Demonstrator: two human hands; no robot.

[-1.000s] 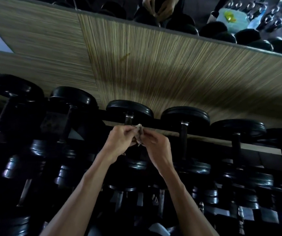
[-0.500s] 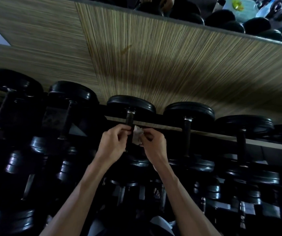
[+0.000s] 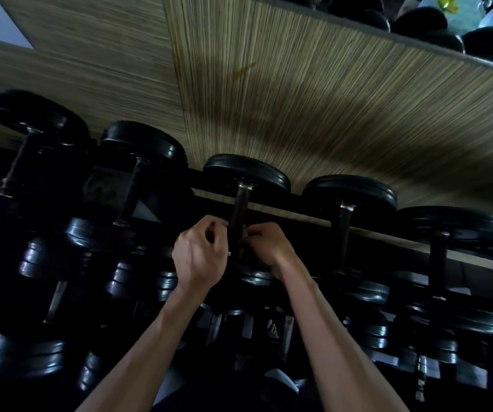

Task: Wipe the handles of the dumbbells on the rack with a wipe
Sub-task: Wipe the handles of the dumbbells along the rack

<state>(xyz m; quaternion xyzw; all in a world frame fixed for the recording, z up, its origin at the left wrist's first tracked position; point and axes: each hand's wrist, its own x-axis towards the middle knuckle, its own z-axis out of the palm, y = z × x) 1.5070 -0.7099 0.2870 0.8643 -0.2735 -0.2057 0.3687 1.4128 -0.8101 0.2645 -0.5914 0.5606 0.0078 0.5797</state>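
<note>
The small pale wipe [image 3: 229, 253] is almost wholly hidden between the left hand [image 3: 199, 257] and right hand [image 3: 266, 243]; the lower black dumbbells [image 3: 46, 260] blur into darkness.

Both forearms reach up side by side, left hand [image 3: 200, 257] and right hand [image 3: 266, 243] close together, fingers curled.

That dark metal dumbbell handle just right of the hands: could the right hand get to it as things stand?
Probably yes. The right hand sits beside the next dark metal dumbbell handle, with open space between them. It is busy at the middle dumbbell handle with the left hand.
</note>
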